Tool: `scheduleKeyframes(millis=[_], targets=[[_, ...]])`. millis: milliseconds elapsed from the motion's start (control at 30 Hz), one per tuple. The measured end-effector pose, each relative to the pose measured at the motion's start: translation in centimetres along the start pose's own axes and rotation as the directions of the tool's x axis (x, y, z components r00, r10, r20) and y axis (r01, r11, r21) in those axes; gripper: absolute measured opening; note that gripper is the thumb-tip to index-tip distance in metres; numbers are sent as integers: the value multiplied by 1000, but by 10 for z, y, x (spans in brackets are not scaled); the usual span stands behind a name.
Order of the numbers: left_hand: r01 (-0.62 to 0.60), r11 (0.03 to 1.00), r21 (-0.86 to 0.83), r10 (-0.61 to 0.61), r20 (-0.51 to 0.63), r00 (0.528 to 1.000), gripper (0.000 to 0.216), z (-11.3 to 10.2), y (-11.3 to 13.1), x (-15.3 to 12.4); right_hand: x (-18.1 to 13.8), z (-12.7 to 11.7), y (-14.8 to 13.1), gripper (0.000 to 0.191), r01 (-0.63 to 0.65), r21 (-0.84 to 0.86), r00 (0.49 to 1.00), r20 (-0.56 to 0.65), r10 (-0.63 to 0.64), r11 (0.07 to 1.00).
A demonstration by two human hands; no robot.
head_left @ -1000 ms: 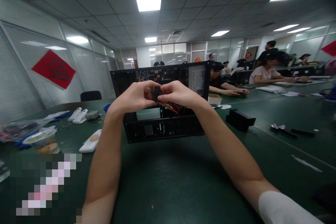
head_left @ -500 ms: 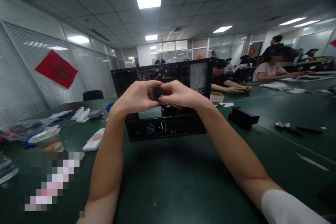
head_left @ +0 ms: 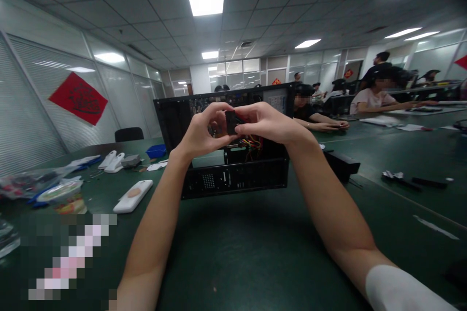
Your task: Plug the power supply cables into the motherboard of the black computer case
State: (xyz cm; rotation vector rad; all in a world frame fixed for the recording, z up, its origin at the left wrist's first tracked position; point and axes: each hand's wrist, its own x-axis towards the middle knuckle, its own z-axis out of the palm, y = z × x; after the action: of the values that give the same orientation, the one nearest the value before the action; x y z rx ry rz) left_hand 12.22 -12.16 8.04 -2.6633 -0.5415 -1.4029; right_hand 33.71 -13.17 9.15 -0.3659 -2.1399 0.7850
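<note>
A small black block that looks like a cable connector (head_left: 231,123) is held up between my two hands. My left hand (head_left: 204,129) pinches its left side between thumb and fingers. From the right, my right hand (head_left: 268,124) grips it with thumb and forefinger. Just behind the hands stands an open black computer case (head_left: 237,175) on the green table. Inside it, a bundle of yellow, red and black wires (head_left: 251,143) shows below my right hand. My hands cover much of the board and the case's middle.
On the left of the table (head_left: 233,248) lie a white power bank (head_left: 133,196), a plastic cup (head_left: 63,197) and a blue tray (head_left: 156,151). A black box-shaped part (head_left: 343,165) sits right of the case. Co-workers (head_left: 377,95) sit farther right.
Both hands have shifted right and slightly up with the black connector, whose face shows more now. The coloured wires and blue tray are less covered. The case stays in place.
</note>
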Motion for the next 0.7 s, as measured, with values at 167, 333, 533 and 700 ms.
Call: scheduleKeyframes(millis=[167,333,533,700], targets=[[-23,1000,21,24,-30,999,63,5,-8,-1,1,0,-1,24,-13,-36,1000,5,14,999],[-31,997,69,33,-31,999,64,0,-8,0,3,1,8,56,25,-8,999,-39,-26,1000],[-49,987,154,51,-12,999,62,-8,-9,0,7,3,20,85,-10,41,998,-63,13,999],[-49,977,207,39,52,998,59,-13,-13,-1,11,4,29,83,-20,37,998,-59,22,999]])
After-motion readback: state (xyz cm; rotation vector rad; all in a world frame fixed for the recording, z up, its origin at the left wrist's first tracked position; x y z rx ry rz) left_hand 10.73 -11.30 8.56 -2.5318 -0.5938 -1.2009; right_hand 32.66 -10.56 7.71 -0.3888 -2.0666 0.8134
